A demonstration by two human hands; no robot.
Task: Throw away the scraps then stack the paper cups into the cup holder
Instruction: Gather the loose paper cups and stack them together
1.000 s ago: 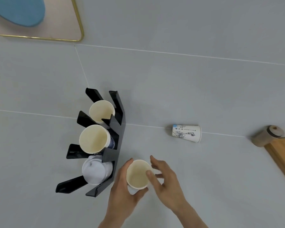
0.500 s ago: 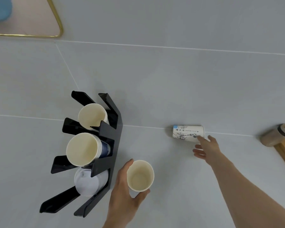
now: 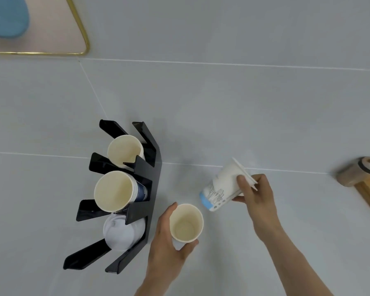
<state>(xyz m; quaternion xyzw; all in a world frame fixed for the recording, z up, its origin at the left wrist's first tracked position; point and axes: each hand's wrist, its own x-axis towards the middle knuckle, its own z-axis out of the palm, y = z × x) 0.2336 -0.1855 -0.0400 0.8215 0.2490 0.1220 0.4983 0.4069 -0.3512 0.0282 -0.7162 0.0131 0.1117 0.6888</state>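
Left hand [image 3: 167, 242] wraps around an upright paper cup [image 3: 186, 224], mouth up, just right of the black cup holder [image 3: 152, 178]. Right hand [image 3: 255, 195] closed on a printed cup [image 3: 221, 186], held off the grey surface [image 3: 244, 103], tilted, long axis diagonal, base pointing lower-left toward the upright cup, mouth upper-right. Holder slots already contain cups and lids.
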